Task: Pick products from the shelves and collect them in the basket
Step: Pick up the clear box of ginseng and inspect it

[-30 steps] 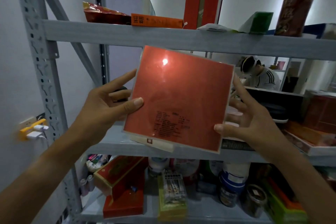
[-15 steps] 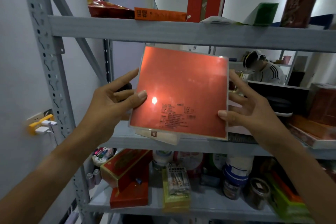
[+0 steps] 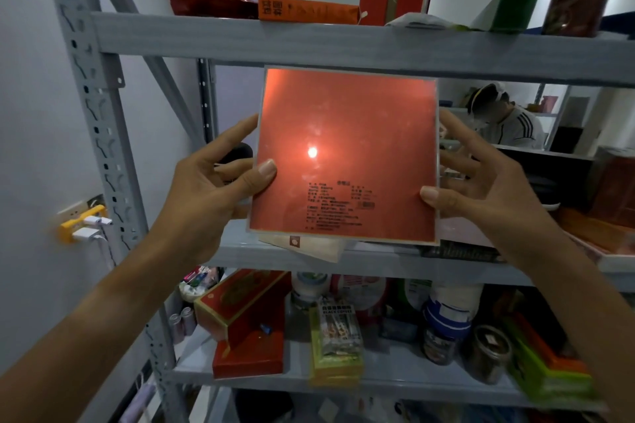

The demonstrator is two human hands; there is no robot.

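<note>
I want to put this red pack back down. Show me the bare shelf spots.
Bare board shows on the bottom shelf left of the red box, and on the middle shelf left of the beige packet. Rightward, both shelves are crowded.

Stockroom or small shop, grey metal shelving [image 3: 343,45] crowded with boxed, bagged and jarred goods [image 3: 443,330]

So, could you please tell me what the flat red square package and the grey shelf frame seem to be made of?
Flat red square package: probably card in glossy clear plastic wrap; it mirrors a bright lamp spot. Grey shelf frame: likely matt painted metal, judging by its punched slots.
</note>
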